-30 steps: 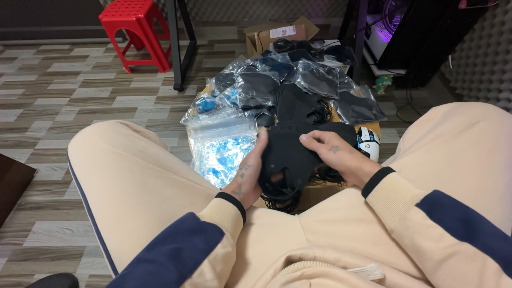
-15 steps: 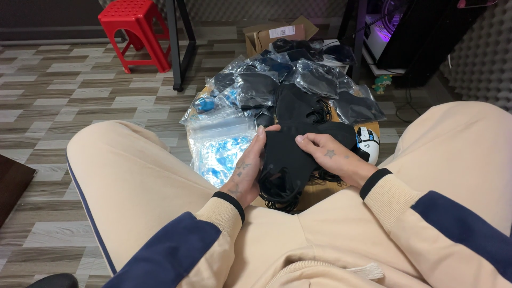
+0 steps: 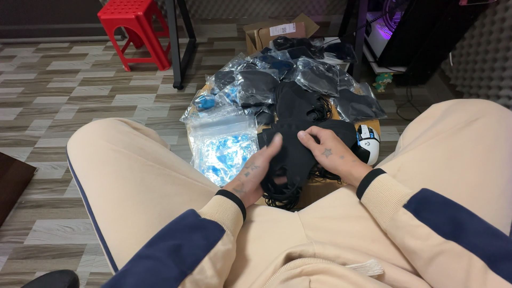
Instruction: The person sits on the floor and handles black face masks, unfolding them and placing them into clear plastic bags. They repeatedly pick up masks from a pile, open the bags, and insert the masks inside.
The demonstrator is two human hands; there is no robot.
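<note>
2 hands work a black fabric piece over a cardboard box between the knees.

The black fabric piece (image 3: pixel 293 152) lies on top of the cardboard box (image 3: pixel 314 189), just in front of the person's lap, with thin black loops hanging off its near edge. The left hand (image 3: pixel 255 173) lies palm-up against the fabric's left side, its fingers under and along the edge in a loose grip on the cloth. The right hand (image 3: pixel 329 154) rests flat on the fabric's right side, fingers released and spread, pressing rather than clenching. Left of the fabric, touching it, is a clear zip bag of blue pieces (image 3: pixel 224 149). Beyond the fabric sits a heap of clear bags holding dark items (image 3: pixel 298 80). Right of the fabric, beside the right hand, is a white and black computer mouse (image 3: pixel 368 144). A red plastic stool (image 3: pixel 133 24) stands well beyond the heap.
</note>
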